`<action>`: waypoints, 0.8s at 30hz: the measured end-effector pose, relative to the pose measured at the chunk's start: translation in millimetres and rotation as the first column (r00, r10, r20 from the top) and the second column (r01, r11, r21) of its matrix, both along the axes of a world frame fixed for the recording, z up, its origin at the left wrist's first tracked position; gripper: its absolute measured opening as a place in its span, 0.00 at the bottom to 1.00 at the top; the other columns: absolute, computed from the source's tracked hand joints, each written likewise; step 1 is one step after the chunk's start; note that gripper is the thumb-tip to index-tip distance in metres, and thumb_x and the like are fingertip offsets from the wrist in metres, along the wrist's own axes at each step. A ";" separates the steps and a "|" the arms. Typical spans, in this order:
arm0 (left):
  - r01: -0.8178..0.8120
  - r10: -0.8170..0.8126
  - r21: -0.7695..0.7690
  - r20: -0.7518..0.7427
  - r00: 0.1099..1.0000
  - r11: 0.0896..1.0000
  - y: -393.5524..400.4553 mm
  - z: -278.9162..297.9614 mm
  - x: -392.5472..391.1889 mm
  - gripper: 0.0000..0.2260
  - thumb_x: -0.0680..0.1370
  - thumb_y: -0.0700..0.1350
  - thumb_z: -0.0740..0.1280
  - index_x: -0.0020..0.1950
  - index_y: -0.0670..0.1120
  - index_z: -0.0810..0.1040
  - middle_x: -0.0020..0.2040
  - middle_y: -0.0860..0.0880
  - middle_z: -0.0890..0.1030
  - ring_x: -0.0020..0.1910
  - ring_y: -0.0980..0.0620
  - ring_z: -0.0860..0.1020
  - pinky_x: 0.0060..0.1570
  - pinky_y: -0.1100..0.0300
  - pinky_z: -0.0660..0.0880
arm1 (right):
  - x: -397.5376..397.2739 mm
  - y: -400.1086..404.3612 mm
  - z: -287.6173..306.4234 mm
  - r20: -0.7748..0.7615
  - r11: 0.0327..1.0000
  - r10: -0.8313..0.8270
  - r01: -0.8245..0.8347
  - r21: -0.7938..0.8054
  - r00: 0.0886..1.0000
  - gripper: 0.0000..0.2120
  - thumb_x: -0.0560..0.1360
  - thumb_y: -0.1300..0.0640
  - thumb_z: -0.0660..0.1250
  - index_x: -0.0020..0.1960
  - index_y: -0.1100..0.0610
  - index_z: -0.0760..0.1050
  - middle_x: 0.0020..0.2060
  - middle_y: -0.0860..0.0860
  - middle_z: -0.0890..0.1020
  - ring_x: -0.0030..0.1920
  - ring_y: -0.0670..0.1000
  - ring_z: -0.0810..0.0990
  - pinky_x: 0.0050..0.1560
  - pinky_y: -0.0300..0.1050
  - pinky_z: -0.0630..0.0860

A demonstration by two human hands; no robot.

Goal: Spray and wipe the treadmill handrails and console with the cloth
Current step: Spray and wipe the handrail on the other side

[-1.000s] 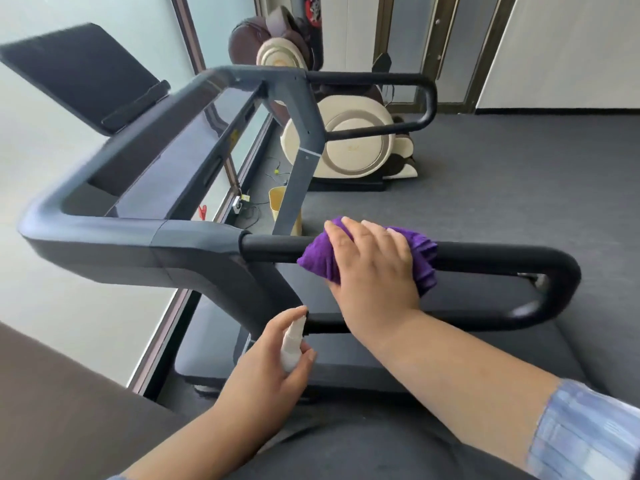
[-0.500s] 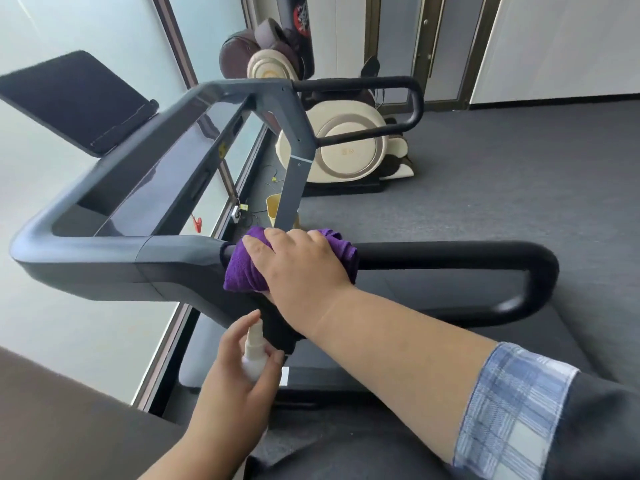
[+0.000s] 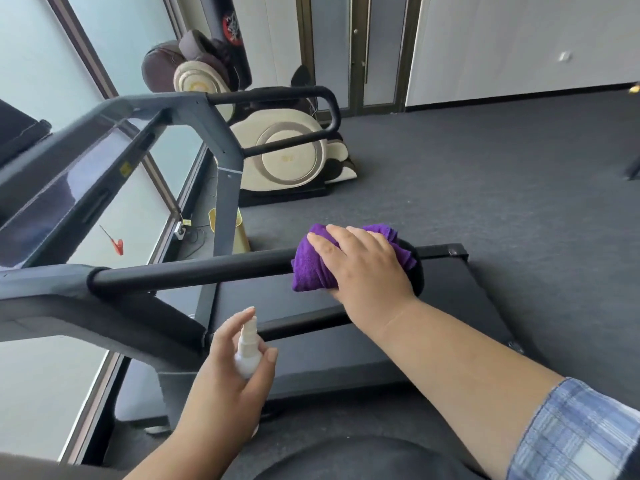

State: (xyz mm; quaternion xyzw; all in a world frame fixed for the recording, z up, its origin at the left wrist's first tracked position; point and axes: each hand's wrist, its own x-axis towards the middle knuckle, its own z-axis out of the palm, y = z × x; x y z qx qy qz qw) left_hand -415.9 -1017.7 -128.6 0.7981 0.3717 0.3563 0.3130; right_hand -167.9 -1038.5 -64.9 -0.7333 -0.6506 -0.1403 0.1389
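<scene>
Right hand [image 3: 363, 268] pressing bunched purple cloth [image 3: 311, 268] around black padded handrail [image 3: 194, 270] at its 3 o'clock bend; bar bare toward 9. Left hand [image 3: 221, 379] gripping small white spray bottle [image 3: 247, 351], 6 o'clock.

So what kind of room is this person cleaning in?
Probably a small home or office gym. A dark grey treadmill with black padded handrails fills the foreground, a cream and brown massage chair sits behind it, a black punching bag stands beyond, and dark grey carpet covers the floor.

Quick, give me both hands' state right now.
Left hand: closed on the spray bottle.
Right hand: pressing the cloth on the handrail, fingers spread.
</scene>
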 end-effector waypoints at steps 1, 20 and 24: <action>0.017 -0.017 -0.005 -0.014 1.000 1.000 -6.2 1.1 10.4 0.29 0.76 0.46 0.71 0.66 0.73 0.63 0.48 0.59 0.81 0.33 0.53 0.80 0.35 0.65 0.77 | 14.5 -9.5 -3.7 -0.003 1.000 -0.026 0.026 0.003 1.000 0.38 0.72 0.52 0.74 0.78 0.48 0.61 0.74 0.54 0.68 0.72 0.60 0.67 0.72 0.57 0.62; 0.009 -0.012 -0.027 -0.113 0.994 1.000 -101.7 24.9 184.9 0.25 0.76 0.56 0.65 0.65 0.76 0.58 0.48 0.63 0.78 0.33 0.56 0.78 0.28 0.59 0.74 | 146.1 -99.1 -95.5 -0.854 0.961 -0.268 0.064 -0.268 0.445 0.34 0.74 0.50 0.74 0.74 0.44 0.62 0.62 0.46 0.77 0.60 0.51 0.78 0.60 0.50 0.75; 0.018 -0.011 0.079 -0.096 0.995 0.997 -90.1 56.6 218.7 0.23 0.75 0.61 0.63 0.66 0.76 0.58 0.47 0.64 0.78 0.36 0.60 0.78 0.31 0.59 0.72 | 184.3 -134.9 -87.2 -0.885 0.961 -0.277 0.111 -0.253 0.375 0.31 0.73 0.48 0.74 0.72 0.44 0.65 0.56 0.42 0.79 0.54 0.46 0.78 0.52 0.39 0.70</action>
